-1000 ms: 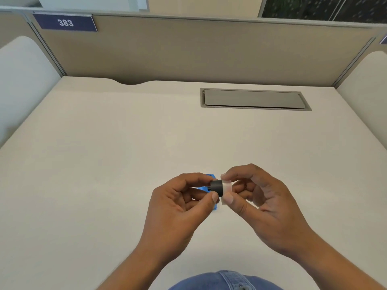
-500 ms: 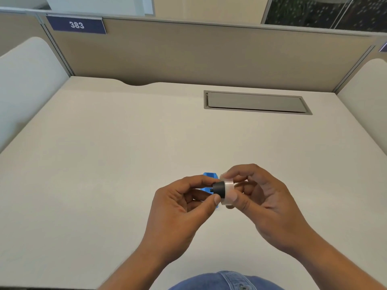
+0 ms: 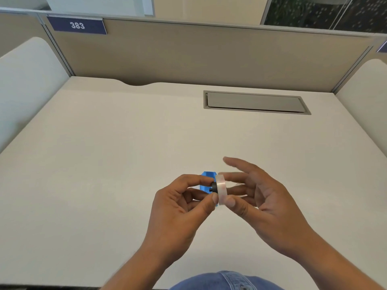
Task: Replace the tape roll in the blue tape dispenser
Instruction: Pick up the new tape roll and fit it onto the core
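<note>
While a patch of blue denim [image 3: 228,281] sat at the very bottom edge, nearest the camera, both forearms reached forward over the pale desk [image 3: 104,164] and met just above its near half. And there was the left hand [image 3: 180,208], its thumb and forefinger pinched shut on the black core [image 3: 214,186], holding it out toward the other hand! Right against that core sat the tape roll [image 3: 221,189], a clear, whitish ring standing on edge, its hole facing left and right, seated on the end of the core. The right hand [image 3: 266,206] came in from the other side: thumb pressed to the lower rim of the roll, middle fingers laid behind it, and the forefinger lifted free and blurred above. So that hand was half spread, touching the roll rather than clamped round it. Just behind the two hands, peeking out between the left fingers and the roll, lay the blue tape dispenser [image 3: 206,181] on the desk, mostly hidden. Farther back, well apart from all that, a grey cable hatch [image 3: 255,102] lay flush in the desktop. Beyond it rose the tan partition [image 3: 209,55], and up at its left end a blue plate [image 3: 77,25] read 383.
</note>
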Demonstrator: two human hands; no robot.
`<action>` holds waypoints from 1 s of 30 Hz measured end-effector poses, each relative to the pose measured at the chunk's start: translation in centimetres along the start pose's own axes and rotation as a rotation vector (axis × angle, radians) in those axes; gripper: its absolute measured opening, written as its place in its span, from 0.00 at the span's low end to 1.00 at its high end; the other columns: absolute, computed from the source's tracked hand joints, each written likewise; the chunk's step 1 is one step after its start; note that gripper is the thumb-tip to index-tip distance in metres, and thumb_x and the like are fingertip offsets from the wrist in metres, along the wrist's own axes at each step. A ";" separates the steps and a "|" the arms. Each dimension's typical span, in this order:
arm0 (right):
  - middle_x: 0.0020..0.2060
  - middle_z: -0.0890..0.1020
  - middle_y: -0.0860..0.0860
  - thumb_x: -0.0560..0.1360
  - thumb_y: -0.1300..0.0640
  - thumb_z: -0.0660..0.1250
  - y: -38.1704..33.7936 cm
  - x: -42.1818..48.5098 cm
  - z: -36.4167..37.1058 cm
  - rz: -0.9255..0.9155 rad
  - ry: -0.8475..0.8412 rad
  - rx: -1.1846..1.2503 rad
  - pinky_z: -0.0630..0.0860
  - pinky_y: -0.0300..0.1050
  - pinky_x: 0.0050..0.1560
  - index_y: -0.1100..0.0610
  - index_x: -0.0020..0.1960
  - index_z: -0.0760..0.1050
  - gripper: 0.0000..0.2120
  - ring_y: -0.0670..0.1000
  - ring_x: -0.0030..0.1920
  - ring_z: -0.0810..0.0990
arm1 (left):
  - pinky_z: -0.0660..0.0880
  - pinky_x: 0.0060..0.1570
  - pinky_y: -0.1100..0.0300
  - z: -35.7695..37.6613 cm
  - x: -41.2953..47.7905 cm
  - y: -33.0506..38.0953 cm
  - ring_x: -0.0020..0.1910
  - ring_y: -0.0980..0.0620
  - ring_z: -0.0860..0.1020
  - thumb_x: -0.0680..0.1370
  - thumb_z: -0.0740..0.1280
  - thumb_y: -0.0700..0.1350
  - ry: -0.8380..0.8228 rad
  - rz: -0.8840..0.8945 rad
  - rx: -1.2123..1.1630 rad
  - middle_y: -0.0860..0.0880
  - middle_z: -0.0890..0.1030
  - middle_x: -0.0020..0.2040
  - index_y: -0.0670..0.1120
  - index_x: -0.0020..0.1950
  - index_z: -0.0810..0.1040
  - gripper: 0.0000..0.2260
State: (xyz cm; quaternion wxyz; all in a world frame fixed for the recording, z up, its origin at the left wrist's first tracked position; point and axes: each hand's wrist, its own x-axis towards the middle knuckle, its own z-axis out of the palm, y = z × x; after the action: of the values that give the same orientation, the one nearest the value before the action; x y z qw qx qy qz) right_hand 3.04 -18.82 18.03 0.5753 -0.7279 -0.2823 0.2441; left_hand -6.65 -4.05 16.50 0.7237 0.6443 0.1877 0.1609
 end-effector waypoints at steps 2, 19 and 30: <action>0.54 0.84 0.43 0.69 0.49 0.73 0.1 -0.2 -0.2 0.000 0.045 0.020 0.80 0.39 0.48 0.41 0.62 0.76 0.22 0.48 0.52 0.84 | 0.77 0.38 0.64 -0.1 0.1 -0.1 0.33 0.51 0.81 0.71 0.74 0.36 0.023 -0.009 -0.030 0.45 0.84 0.35 0.49 0.46 0.84 0.09; 0.33 0.86 0.49 0.69 0.65 0.75 1.2 0.8 -0.2 0.017 0.168 -0.006 0.77 0.35 0.36 0.53 0.40 0.85 0.07 0.47 0.33 0.82 | 0.80 0.41 0.60 -0.4 1.2 -1.1 0.41 0.47 0.85 0.74 0.70 0.33 -0.022 0.014 0.027 0.48 0.87 0.44 0.46 0.48 0.86 0.10; 0.36 0.83 0.45 0.70 0.62 0.76 3.9 3.0 -0.4 -0.024 0.134 -0.254 0.73 0.33 0.36 0.48 0.40 0.84 0.08 0.48 0.35 0.78 | 0.68 0.33 0.69 -1.2 3.7 -3.6 0.31 0.58 0.70 0.74 0.74 0.43 0.035 0.056 0.445 0.56 0.77 0.37 0.55 0.43 0.85 0.06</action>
State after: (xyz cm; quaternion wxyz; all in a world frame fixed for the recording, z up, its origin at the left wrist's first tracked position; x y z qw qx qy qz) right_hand 5.97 -17.69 14.25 0.4990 -0.8060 -0.2806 0.1504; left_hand -3.97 -1.67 12.60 0.5555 0.7903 0.2128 0.1468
